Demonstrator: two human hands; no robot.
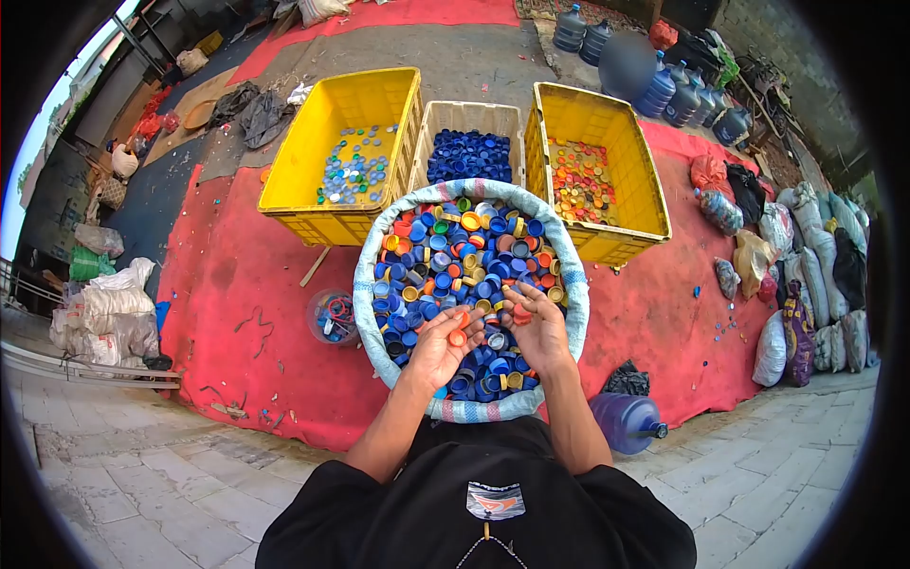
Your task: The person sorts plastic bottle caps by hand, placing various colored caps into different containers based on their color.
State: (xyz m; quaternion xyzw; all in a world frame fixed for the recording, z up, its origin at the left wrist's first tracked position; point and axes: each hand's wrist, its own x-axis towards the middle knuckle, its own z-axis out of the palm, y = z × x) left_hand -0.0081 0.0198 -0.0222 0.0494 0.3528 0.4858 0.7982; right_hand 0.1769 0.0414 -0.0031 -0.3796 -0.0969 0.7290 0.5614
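Observation:
A round sack with a rolled pale-blue rim [368, 275] is full of mixed bottle caps [483, 251], mostly blue, with orange, yellow and white ones. My left hand [444, 346] is over the near part of the pile, palm up, with orange caps [458, 337] lying in its curled fingers. Beside it, a small gap apart, my right hand [540, 330] is also turned up and holds orange caps [521, 313] against its fingers. Some fingertips overlap the pile, so their exact contact with it cannot be made out.
Beyond the sack stand a yellow crate [327, 223] with pale and green caps, a whitish crate [517, 123] with blue caps, and another yellow crate [626, 237] with orange and yellow caps. A small tub [334, 318] is at the left, a water jug [626, 422] near right.

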